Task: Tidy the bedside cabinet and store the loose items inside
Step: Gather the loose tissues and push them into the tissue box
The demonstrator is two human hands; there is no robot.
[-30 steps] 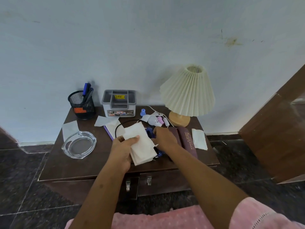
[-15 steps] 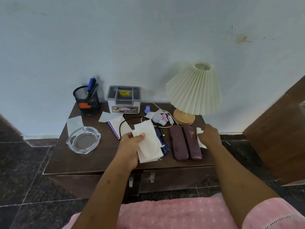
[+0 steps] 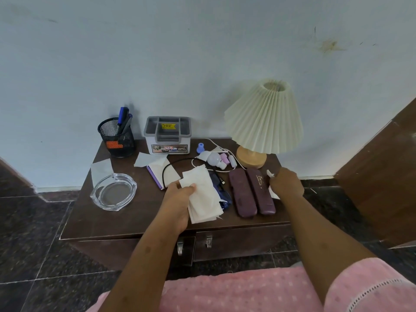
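Now the left hand (image 3: 177, 199) grips a stack of white paper tissues (image 3: 204, 197), thumb on top, over the middle of the dark brown wooden table (image 3: 135, 219). The right hand (image 3: 287, 183) is curled round one more small white tissue (image 3: 270, 173) at the table's 3 o'clock edge, just beside two long purple cases (image 3: 252, 192). A round clear glass ashtray (image 3: 113, 191) sits at 9 o'clock. A cream pleated lamp (image 3: 263, 118) stands at 1 o'clock, and a black mesh pen cup (image 3: 116, 138) at 11 o'clock.

Two cases (image 3: 243, 194), one lamp (image 3: 263, 122), one ashtray (image 3: 96, 195) — maybe three pens (image 3: 123, 117)
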